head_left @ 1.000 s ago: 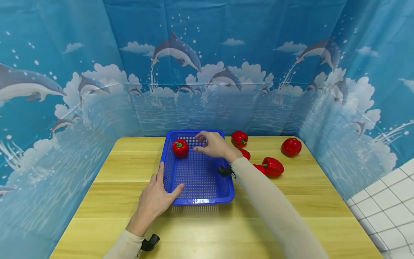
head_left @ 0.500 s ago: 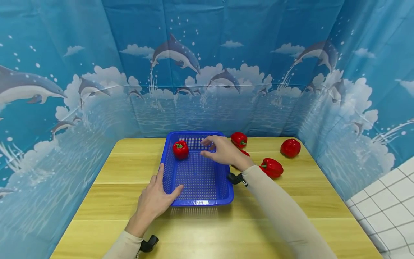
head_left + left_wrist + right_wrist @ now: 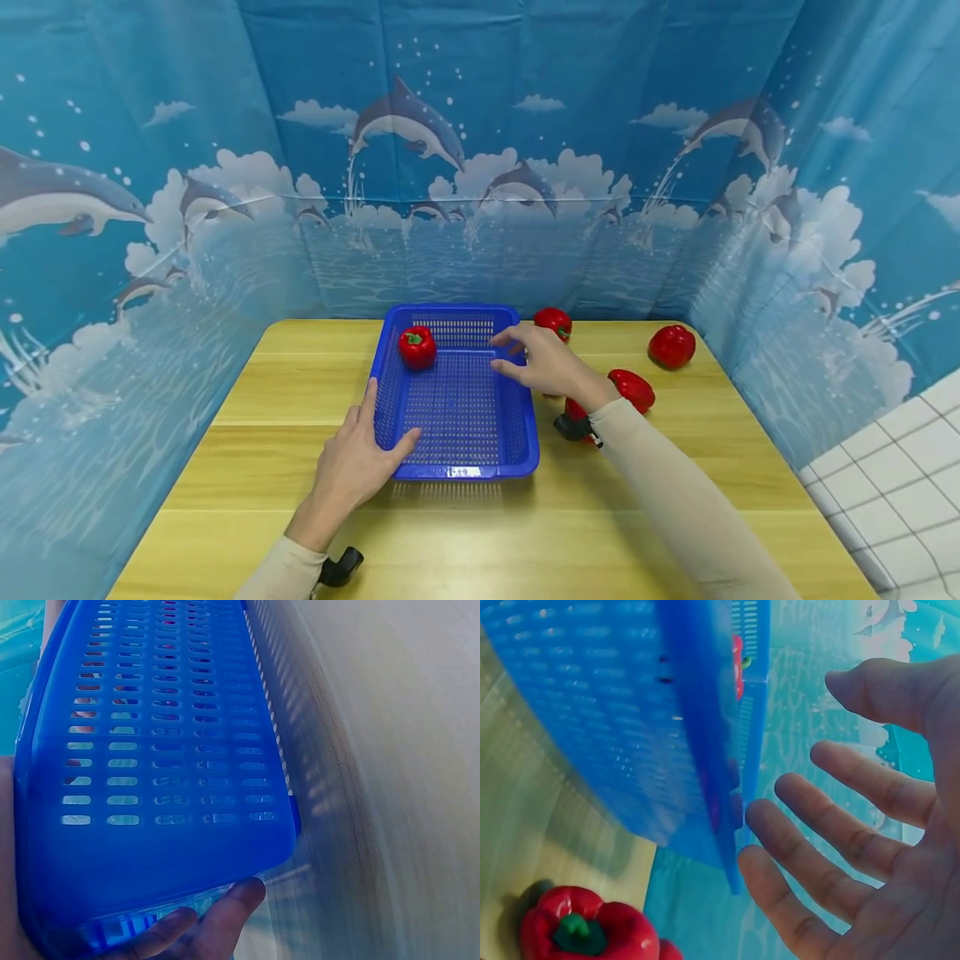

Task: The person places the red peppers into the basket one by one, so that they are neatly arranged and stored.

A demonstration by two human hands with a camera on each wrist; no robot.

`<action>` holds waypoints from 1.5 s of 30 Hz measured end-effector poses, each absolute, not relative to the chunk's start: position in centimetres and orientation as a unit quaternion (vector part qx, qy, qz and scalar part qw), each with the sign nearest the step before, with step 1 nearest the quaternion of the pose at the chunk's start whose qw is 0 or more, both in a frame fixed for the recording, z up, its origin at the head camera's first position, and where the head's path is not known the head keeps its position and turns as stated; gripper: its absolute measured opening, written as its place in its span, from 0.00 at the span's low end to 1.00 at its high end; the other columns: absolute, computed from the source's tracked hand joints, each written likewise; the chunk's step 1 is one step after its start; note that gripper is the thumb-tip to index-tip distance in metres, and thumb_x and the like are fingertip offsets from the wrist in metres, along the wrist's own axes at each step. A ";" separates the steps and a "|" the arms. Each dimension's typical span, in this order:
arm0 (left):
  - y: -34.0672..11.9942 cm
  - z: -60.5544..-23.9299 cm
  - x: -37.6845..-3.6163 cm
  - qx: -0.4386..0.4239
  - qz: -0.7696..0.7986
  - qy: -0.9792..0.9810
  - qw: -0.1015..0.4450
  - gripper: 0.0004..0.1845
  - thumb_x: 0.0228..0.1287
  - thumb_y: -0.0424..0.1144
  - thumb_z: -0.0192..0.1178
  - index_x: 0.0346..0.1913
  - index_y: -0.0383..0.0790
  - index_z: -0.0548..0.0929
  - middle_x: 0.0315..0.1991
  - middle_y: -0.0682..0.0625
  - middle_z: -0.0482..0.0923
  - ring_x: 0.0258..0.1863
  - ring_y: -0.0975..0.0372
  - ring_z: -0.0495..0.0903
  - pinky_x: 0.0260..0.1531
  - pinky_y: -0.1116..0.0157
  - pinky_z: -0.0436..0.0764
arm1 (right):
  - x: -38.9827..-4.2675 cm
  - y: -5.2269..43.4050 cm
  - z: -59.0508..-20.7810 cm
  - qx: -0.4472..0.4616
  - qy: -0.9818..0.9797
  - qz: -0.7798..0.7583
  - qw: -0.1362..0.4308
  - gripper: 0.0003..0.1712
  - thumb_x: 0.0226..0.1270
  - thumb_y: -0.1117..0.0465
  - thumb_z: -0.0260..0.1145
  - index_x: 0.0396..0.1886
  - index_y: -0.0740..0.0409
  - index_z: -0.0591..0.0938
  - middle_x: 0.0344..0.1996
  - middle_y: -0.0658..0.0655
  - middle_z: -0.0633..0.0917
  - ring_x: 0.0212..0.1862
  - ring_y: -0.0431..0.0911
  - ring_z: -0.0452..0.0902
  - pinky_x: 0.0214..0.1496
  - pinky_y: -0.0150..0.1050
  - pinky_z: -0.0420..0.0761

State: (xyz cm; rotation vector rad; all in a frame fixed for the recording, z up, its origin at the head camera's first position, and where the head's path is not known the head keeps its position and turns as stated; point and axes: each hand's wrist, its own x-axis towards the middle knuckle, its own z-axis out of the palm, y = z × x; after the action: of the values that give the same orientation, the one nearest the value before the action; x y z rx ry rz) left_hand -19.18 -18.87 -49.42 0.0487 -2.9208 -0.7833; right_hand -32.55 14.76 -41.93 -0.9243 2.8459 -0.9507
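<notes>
Pepper (image 3: 417, 347) upright in far left of basket (image 3: 452, 410). Left hand (image 3: 356, 458) gripping near left corner, thumb over rim, fingers outside. Right hand (image 3: 549, 362) over right rim, fingers loosely parted, empty. More peppers (image 3: 672, 347) on table (image 3: 480, 542), right.

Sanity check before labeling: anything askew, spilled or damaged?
Nothing stands out: one red pepper sits upright in the blue basket, other peppers rest on the table right of it, no visible spill or damage.

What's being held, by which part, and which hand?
The basket, at its near left corner, by the left hand. The right hand holds nothing.
</notes>
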 end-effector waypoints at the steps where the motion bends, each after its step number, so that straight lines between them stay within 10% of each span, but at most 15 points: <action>1: -18.9 -49.3 -19.2 0.016 -0.257 -0.965 0.058 0.66 0.75 0.77 0.66 0.99 0.50 0.44 0.74 0.27 0.79 0.45 0.39 0.89 0.42 0.43 0.94 | -32.5 14.9 -42.0 -0.293 0.906 -0.306 0.000 0.25 0.85 0.50 0.77 0.73 0.55 0.88 0.69 0.57 0.91 0.64 0.56 0.93 0.69 0.57 0.94; 45: -18.5 -48.6 -19.0 0.027 -0.253 -0.966 0.037 0.64 0.77 0.73 0.67 0.99 0.44 0.46 0.76 0.27 0.79 0.51 0.37 0.91 0.51 0.38 0.95 | -30.2 20.9 -43.8 -0.278 0.919 -0.278 -0.036 0.26 0.84 0.52 0.78 0.73 0.58 0.88 0.68 0.60 0.92 0.68 0.61 0.89 0.73 0.67 0.89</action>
State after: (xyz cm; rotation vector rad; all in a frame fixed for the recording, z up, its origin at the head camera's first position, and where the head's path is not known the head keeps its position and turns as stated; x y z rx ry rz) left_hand -19.00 -18.51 -48.56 0.0835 -2.9658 -0.7767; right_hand -30.17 20.90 -43.75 -0.8940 2.9549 -0.8924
